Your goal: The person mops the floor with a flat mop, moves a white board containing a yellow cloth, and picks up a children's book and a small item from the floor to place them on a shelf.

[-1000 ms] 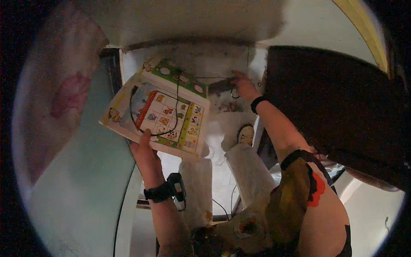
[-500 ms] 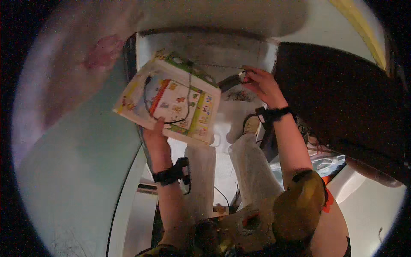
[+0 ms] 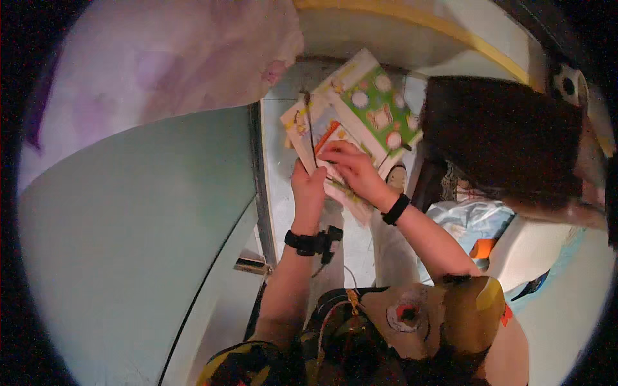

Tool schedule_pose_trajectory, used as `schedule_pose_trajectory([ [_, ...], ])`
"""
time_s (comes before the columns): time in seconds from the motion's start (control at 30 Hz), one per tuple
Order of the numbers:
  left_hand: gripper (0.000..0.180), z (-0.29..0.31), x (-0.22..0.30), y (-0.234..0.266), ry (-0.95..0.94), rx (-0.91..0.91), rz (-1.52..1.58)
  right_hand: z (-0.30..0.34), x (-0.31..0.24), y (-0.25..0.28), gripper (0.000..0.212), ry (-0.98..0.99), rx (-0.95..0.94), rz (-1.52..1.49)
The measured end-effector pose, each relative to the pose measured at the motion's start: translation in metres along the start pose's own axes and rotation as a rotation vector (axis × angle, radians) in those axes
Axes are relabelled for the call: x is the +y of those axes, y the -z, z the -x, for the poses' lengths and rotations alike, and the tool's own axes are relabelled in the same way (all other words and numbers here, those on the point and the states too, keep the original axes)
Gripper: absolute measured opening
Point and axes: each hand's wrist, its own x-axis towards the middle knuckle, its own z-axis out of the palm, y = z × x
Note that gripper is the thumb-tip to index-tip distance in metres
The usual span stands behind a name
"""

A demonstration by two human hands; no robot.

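Note:
My left hand (image 3: 309, 190) grips the lower left edge of a picture book (image 3: 296, 132) with white borders, its thumb on top. A green panel with round pictures (image 3: 380, 106) shows at its far right side. Along the left of the page runs a thin dark cable (image 3: 309, 125), reaching down to my left thumb. My right hand (image 3: 357, 170) lies over the page beside a red strip (image 3: 327, 138). Its fingers are bent and drawn together; what they hold, if anything, is hidden. Both wrists wear black bands, the left one with a small device.
A pale curved panel (image 3: 161, 186) stands at the left, below a whitish sheet (image 3: 193, 58) with purple stains. Dark brown cloth (image 3: 502, 141) hangs at the right. Beneath it lie a clear plastic bag (image 3: 467, 222) and an orange item (image 3: 483, 248). My shoe (image 3: 397, 177) shows past the book.
My right hand has come from the far right, where it held the cable, in over the page beside my left hand. More of the green panel now shows. The view has shifted.

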Motion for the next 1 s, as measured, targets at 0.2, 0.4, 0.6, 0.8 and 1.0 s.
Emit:
schedule_pose_trajectory([
  [0.2, 0.034, 0.038, 0.002, 0.009, 0.065, -0.137, 0.11, 0.044, -0.028, 0.065, 0.03, -0.513, 0.407, -0.948],
  [0.4, 0.041, 0.038, -0.02, 0.002, 0.199, -0.142, 0.291, 0.127, 0.01, 0.109, 0.03, -0.647, 0.503, -0.898],
  [0.6, 0.045, 0.031, -0.025, 0.006, 0.288, -0.232, 0.364, 0.208, 0.066, 0.09, 0.017, -0.956, 0.454, -0.831],
  [0.8, 0.051, 0.022, -0.037, 0.019, 0.425, -0.284, 0.433, 0.179, 0.042, 0.056, 0.029, -0.934, 0.481, -1.325],
  [1.0, 0.045, 0.023, -0.04, 0.031, 0.506, -0.33, 0.34, 0.129, 0.02, 0.039, 0.037, -0.707, 0.739, -1.094],
])
